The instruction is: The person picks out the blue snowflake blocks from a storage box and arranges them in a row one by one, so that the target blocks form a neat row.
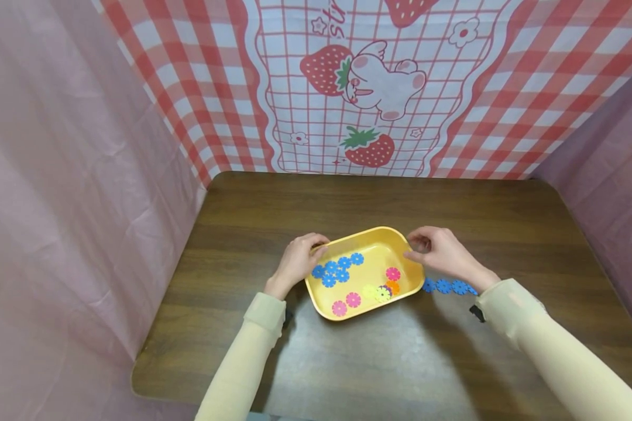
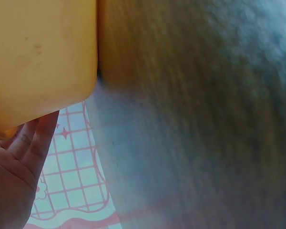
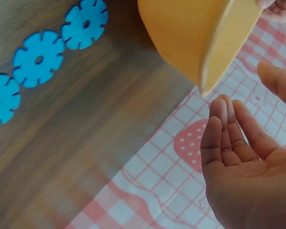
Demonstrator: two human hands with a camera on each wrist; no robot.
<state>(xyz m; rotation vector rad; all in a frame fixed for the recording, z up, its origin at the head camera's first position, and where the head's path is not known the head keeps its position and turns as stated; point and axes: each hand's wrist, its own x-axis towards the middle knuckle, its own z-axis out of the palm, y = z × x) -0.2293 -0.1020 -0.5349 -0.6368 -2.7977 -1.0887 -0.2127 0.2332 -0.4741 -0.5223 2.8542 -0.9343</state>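
A yellow plastic tray (image 1: 371,262) is tilted, its outer wall (image 2: 43,57) filling the upper left of the left wrist view. My left hand (image 1: 295,260) grips its left end, thumb over the rim and fingers against the outside. By the right end is my right hand (image 1: 442,251), fingers relaxed and slightly bent; the right wrist view shows a gap between its fingertips and the tray corner. Inside lie several blue notched plastic discs (image 1: 330,270), pink discs (image 1: 353,300), yellow discs (image 1: 383,294) and an orange disc (image 1: 393,286).
A row of linked blue discs (image 1: 444,286) lies on the wooden table (image 1: 253,216), right of the tray and partly under my right forearm. Behind the table hangs a strawberry-print checked cloth (image 1: 321,140). Pink curtains (image 1: 84,204) close off both sides.
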